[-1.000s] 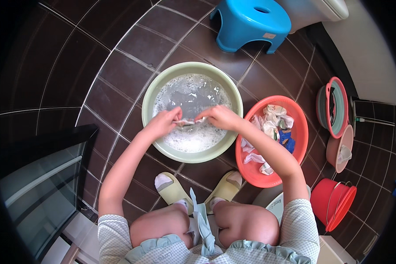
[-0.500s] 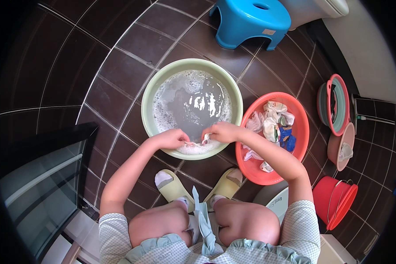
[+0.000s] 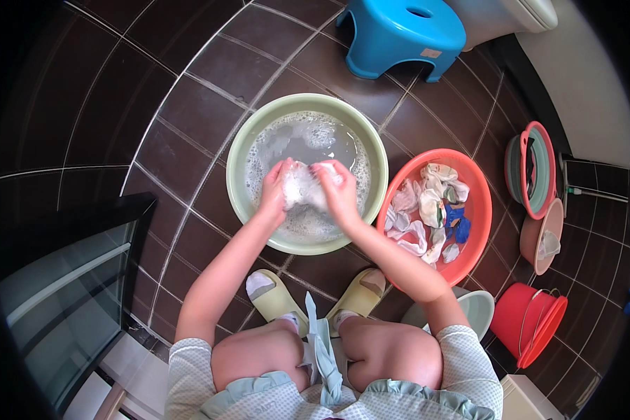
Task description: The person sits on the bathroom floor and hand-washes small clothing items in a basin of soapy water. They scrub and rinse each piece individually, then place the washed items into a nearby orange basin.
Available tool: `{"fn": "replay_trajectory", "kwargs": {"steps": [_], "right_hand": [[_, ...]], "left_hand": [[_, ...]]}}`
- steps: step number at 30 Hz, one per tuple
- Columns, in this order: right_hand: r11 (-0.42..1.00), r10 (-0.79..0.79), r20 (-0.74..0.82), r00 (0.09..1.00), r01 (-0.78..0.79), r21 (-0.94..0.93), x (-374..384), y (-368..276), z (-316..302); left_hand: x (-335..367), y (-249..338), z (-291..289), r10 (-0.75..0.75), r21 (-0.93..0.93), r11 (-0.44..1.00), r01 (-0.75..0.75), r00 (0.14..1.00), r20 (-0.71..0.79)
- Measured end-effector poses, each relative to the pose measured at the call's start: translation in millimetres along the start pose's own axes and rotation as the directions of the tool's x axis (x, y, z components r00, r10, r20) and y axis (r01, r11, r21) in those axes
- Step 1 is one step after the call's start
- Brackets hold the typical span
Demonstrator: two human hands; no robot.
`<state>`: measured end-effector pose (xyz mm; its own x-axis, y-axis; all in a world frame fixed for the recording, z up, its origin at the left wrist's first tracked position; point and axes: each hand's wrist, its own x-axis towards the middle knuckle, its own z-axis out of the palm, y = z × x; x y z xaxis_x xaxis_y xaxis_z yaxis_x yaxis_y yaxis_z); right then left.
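Observation:
A pale green basin (image 3: 235,147) of sudsy grey water stands on the floor in front of me. Over its middle, a white foamy cloth (image 3: 304,187) is stretched between my two hands; suds hide its exact shape. My left hand (image 3: 275,189) grips its left side with curled fingers. On the other side my right hand (image 3: 338,190) is closed on the cloth, fingertips partly lost in foam. To the right sits an orange-red basin (image 3: 482,217) holding several crumpled pieces of laundry (image 3: 435,203), mostly white, with a bright blue patch among them.
A blue plastic stool (image 3: 406,35) stands beyond the green basin. Along the right wall are a red bucket (image 3: 518,318), a pink basin (image 3: 532,238) and a folding tub (image 3: 519,175). A pale grey basin (image 3: 479,311) is near my right knee. My slippered feet (image 3: 280,301) flank the front.
Both hands have moved from the near rim to the middle of the green basin, taking the white cloth with them. More of it shows, covered in foam.

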<state>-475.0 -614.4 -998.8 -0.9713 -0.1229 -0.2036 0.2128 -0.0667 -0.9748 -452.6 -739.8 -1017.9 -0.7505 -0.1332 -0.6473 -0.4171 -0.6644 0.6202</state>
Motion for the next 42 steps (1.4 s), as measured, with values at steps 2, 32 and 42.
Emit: {"fn": "replay_trajectory", "kwargs": {"steps": [2, 32, 42], "right_hand": [[0.971, -0.098, -0.001, 0.995, 0.095, -0.221, -17, -9, 19], [0.712, 0.024, 0.079, 0.997, 0.039, -0.701, 0, 18, 2], [0.739, -0.033, 0.175, 0.984, 0.142, -0.658, -17, 3, 14]], "left_hand": [[1, -4, 5, 0.077, 0.003, 0.997, -0.076, 0.996, -0.046], [-18, -34, 18, -0.252, 0.028, 0.967, 0.252, 0.968, -0.005], [-26, -38, 11, -0.27, -0.09, 0.961, 0.261, 0.957, -0.11]]}}
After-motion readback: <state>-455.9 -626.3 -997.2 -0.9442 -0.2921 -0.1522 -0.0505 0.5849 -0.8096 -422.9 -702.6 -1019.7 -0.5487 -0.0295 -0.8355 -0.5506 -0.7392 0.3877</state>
